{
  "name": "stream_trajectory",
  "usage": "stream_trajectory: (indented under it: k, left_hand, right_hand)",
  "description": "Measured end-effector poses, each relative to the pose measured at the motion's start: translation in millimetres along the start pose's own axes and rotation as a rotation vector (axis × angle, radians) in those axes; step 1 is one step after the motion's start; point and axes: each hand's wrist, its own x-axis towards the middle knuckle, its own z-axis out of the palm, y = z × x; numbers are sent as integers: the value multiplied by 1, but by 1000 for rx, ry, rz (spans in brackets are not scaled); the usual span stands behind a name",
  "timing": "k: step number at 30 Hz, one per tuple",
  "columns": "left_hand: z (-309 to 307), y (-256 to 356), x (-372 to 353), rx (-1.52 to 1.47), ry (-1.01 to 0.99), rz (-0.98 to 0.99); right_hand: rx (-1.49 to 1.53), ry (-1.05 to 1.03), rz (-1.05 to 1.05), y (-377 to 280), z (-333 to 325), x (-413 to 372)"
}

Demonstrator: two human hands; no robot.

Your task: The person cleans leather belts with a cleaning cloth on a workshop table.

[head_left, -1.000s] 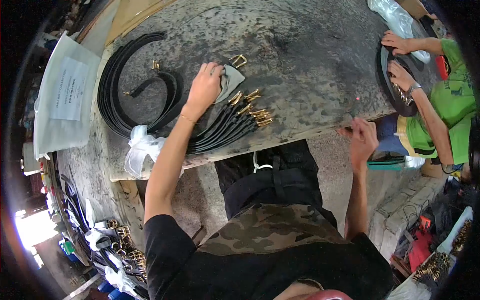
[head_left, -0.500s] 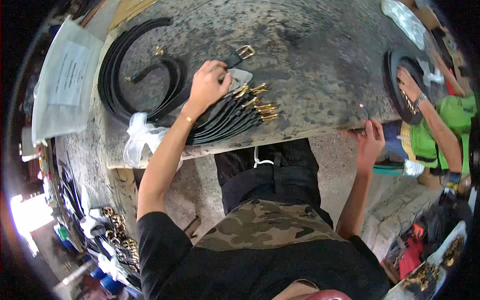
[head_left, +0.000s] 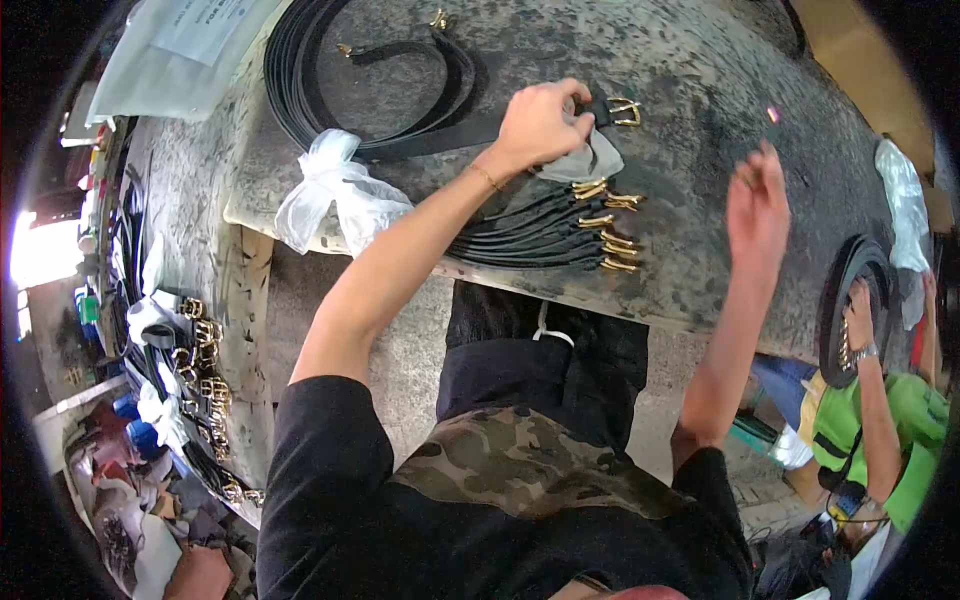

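Observation:
My left hand (head_left: 545, 125) is closed on a black belt (head_left: 440, 143) close to its gold buckle (head_left: 625, 111), and a grey cloth (head_left: 597, 160) is bunched beneath the fingers. Below it, several black belts (head_left: 520, 235) lie side by side with gold buckles (head_left: 615, 245) at their right ends. My right hand (head_left: 757, 215) is raised over the right part of the table, blurred, with its fingers partly bent; whether it holds anything cannot be made out. A small pink object (head_left: 773, 114) shows just beyond it.
Coiled black belts (head_left: 290, 80) lie at the table's back left, beside a white plastic tie (head_left: 335, 195) and a plastic bag (head_left: 190, 60). At the right, a co-worker's hand (head_left: 858, 315) rests on another belt coil (head_left: 835, 300). Buckled belts (head_left: 205, 400) hang at lower left.
The view has shifted, so the table items appear farther right. My right hand has risen from the table's front edge to over the tabletop. My left hand remains at the belt and cloth.

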Motion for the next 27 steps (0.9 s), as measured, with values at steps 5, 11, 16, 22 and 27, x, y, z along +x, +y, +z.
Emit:
stream_trajectory:
  k: [5, 11, 16, 22, 27]
  left_hand:
    - [3, -11, -9, 98, 45, 263]
    - [8, -3, -4, -44, 62, 46]
    - [11, 7, 4, 122, 42, 88]
    - [17, 19, 19, 158, -66, -55]
    - [12, 18, 28, 58, -123, -75]
  right_hand:
    - [-158, -168, 100, 81, 79, 57]
    - [26, 25, 198, 117, 64, 83]
    - [124, 81, 202, 117, 56, 85]
    - [195, -5, 231, 113, 55, 85]
    - [220, -53, 231, 115, 51, 86]
